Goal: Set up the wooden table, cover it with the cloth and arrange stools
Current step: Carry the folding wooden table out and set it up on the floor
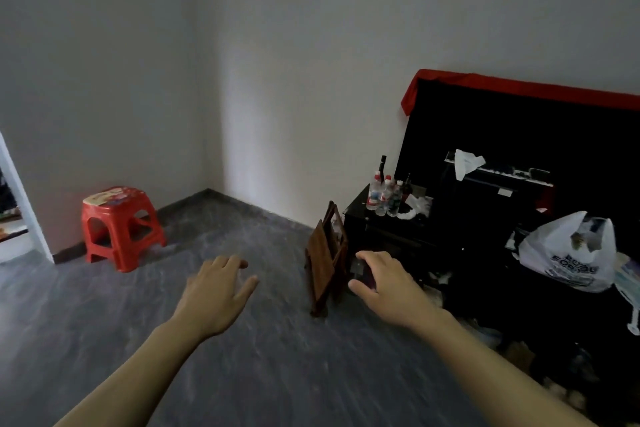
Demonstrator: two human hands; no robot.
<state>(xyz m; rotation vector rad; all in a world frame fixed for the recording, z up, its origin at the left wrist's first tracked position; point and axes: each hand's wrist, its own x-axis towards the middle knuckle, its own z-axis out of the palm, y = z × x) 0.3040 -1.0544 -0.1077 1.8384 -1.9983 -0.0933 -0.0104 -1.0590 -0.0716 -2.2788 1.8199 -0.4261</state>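
A folded brown wooden table (325, 260) stands on edge on the grey floor, leaning against a black cabinet. My right hand (384, 282) reaches out just right of it, fingers loosely spread, holding nothing and not touching the wood. My left hand (216, 291) hovers over the floor well left of the table, fingers relaxed and empty. A red plastic stool (121, 227) stands by the left wall near the doorway. A red cloth (519, 88) is draped along the top of a black board at the right.
The black cabinet (374, 232) carries several bottles (384, 196). A white plastic bag (571, 253) and clutter fill the right side. A doorway (14, 204) opens at the far left. Grey floor (242, 357) stretches between the stool and the table.
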